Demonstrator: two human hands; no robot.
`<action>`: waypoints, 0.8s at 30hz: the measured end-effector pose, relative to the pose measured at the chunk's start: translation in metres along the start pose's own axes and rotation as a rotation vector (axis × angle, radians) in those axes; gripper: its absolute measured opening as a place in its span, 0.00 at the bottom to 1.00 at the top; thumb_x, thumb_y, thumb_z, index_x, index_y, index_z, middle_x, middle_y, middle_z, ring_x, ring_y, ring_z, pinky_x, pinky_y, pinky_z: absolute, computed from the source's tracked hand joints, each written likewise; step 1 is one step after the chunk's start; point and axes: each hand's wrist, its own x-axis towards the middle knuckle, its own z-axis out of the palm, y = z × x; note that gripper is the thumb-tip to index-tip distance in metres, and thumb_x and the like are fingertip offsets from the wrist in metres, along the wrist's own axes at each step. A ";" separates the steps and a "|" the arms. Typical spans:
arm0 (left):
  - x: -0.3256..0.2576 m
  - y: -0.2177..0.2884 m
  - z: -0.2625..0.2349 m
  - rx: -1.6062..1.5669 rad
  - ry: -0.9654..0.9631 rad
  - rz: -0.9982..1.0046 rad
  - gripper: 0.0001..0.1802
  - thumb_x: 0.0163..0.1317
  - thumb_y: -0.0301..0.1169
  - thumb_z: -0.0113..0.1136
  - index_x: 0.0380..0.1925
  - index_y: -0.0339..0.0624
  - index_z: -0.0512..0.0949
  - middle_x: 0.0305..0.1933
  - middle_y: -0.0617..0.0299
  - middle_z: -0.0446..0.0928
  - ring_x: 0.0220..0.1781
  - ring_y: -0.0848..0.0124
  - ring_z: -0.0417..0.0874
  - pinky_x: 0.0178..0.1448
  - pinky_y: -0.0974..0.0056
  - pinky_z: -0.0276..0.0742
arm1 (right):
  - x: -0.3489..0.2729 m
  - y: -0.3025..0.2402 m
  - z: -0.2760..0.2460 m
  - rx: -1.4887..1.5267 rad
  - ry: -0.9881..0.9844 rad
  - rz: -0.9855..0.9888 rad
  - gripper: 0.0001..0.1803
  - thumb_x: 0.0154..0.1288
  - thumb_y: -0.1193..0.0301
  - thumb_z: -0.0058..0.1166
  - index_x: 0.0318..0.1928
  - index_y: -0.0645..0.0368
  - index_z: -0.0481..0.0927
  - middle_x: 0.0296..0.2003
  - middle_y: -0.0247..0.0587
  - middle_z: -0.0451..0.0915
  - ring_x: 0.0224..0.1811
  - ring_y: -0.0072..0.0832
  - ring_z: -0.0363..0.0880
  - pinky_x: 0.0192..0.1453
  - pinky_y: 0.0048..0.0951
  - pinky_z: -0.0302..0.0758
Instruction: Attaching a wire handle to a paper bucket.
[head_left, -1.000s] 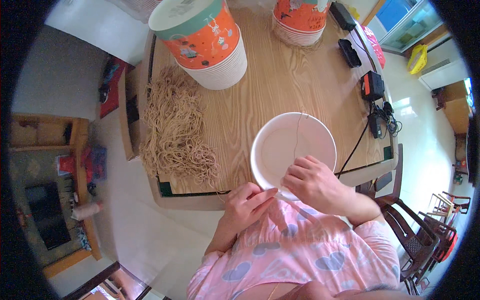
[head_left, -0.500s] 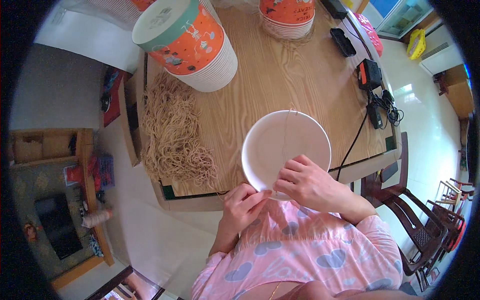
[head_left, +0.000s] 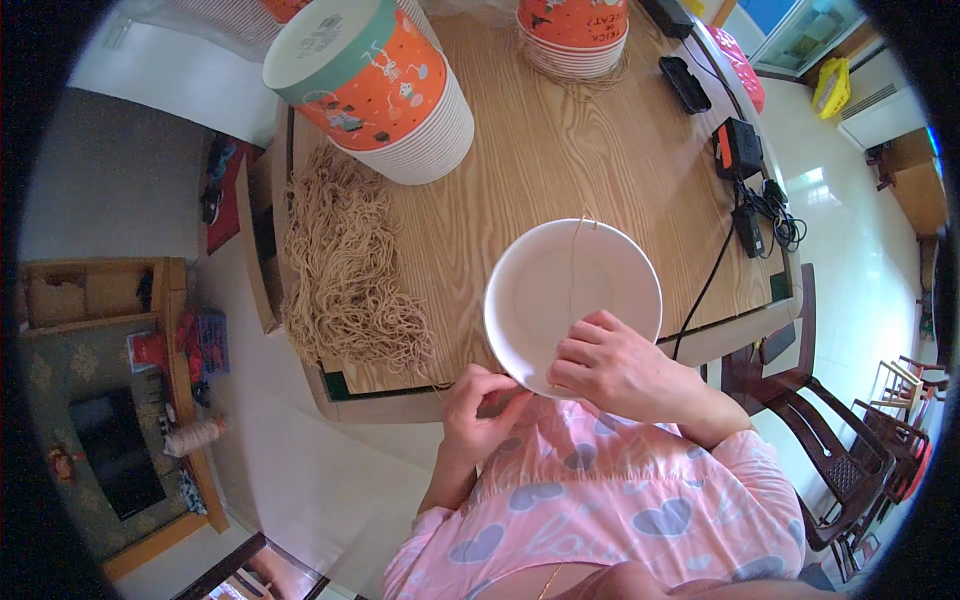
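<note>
A white paper bowl (head_left: 560, 290) lies upright at the near edge of the wooden table (head_left: 560, 170). My right hand (head_left: 605, 365) grips its near rim, fingers curled over the edge. A thin tan string (head_left: 573, 265) runs across the inside of the bowl up to its far rim. My left hand (head_left: 478, 405) is just below the table edge beside the bowl, fingers pinched, and appears to hold the string's end. A big heap of tan string pieces (head_left: 345, 270) lies on the table's left side.
A tall tilted stack of orange and white paper bowls (head_left: 385, 85) stands at the back left, another stack (head_left: 573, 35) at the back. Black chargers and cables (head_left: 745, 190) lie at the right edge. Dark wooden chairs (head_left: 850, 440) stand to the right.
The view has drifted a little, so the bowl sits slightly lower in the picture. My hands stay at the bowl's near rim, working the string with small finger moves.
</note>
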 end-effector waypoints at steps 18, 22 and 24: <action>-0.003 0.003 0.008 -0.531 -0.324 -0.652 0.09 0.53 0.23 0.63 0.36 0.35 0.80 0.34 0.64 0.81 0.35 0.80 0.78 0.39 0.72 0.75 | 0.004 0.002 0.000 0.086 -0.012 -0.041 0.06 0.55 0.67 0.49 0.29 0.55 0.73 0.27 0.33 0.70 0.36 0.29 0.70 0.46 0.32 0.64; -0.001 0.006 0.006 -0.548 -0.357 -0.683 0.09 0.54 0.23 0.63 0.36 0.35 0.80 0.34 0.64 0.81 0.35 0.80 0.78 0.40 0.73 0.75 | 0.006 0.000 0.000 0.101 0.005 -0.022 0.06 0.56 0.68 0.55 0.29 0.54 0.74 0.27 0.31 0.72 0.35 0.29 0.72 0.45 0.32 0.65; 0.000 0.009 0.004 -0.643 -0.368 -0.714 0.08 0.54 0.23 0.62 0.36 0.34 0.80 0.34 0.64 0.81 0.36 0.80 0.78 0.41 0.74 0.74 | 0.006 0.000 0.000 0.111 0.006 -0.015 0.05 0.56 0.68 0.55 0.29 0.54 0.74 0.27 0.31 0.72 0.35 0.29 0.72 0.46 0.32 0.65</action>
